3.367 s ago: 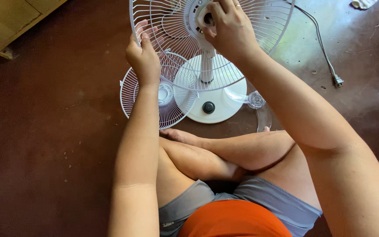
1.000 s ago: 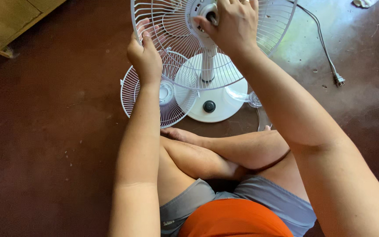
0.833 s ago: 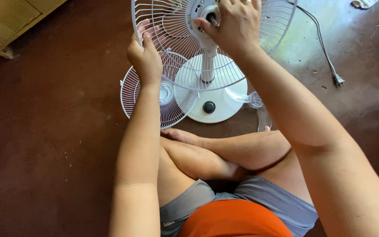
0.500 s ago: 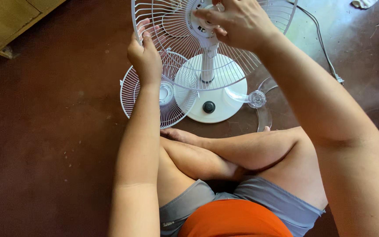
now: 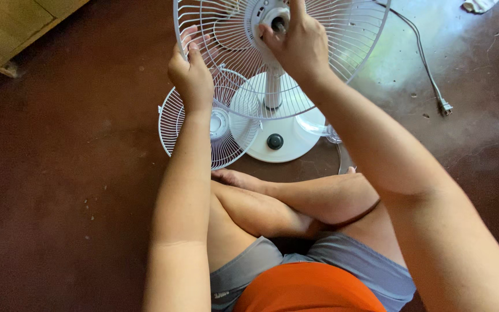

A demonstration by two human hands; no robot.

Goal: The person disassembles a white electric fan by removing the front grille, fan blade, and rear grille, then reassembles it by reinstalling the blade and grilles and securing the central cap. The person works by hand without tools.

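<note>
Left hand (image 5: 192,75) clamped on rear fan guard (image 5: 342,40) rim, right hand (image 5: 298,43) pinching motor hub (image 5: 270,14). Guard seated on stand; front grille (image 5: 200,124) and clear blade (image 5: 319,124) on floor, not yet fitted.

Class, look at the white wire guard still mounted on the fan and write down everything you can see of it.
The rear guard is a round white grille of thin wire spokes running from a plastic hub to an outer ring. It sits tilted on the fan's white column above the round base. The left hand grips its left rim; the right hand pinches at the hub, where a dark hole shows. No blade is visible on it. A second guard lies on the floor below.
</note>
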